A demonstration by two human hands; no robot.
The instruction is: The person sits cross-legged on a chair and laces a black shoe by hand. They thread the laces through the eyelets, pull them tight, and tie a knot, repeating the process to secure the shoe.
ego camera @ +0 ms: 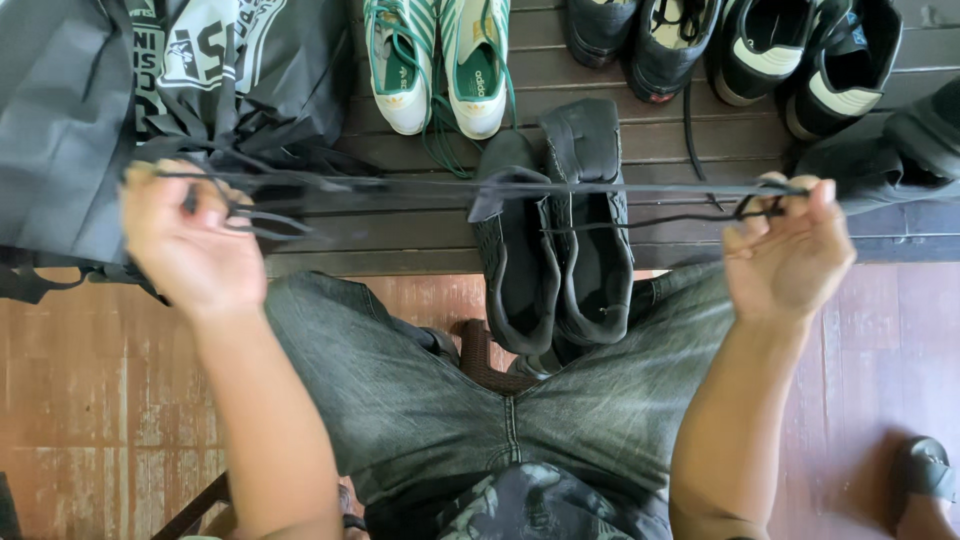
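Overhead, seated person in grey denim shorts, knees apart, facing a low dark wooden bench of lengthwise slats; all places below taken from that bench. Floor under and in front of the bench is worn reddish-brown wood planking, paint rubbed pale in patches. Far left on the bench: a dark grey fabric bag with white print, slumped, its lower edge hanging over the bench's near edge. Left hand raised just in front of that bag, fingers curled shut, pinching one end of a black shoelace; loose loops of lace bunch at the fingers. The lace runs taut and level above the bench's near half, left hand to right hand. Back of the bench, left of centre: a white-and-green pair of sneakers, green laces trailing. Centre, a black pair of shoes lying across the bench's near edge, heels overhanging toward the lap, tongues pulled up, under the stretched lace. Back right: two pairs of black sneakers, the rightmost with cream insoles. Right hand in front of the bench's right part, fingertips pressed together on the lace's other end. Far right, on the floor, a sandalled foot.
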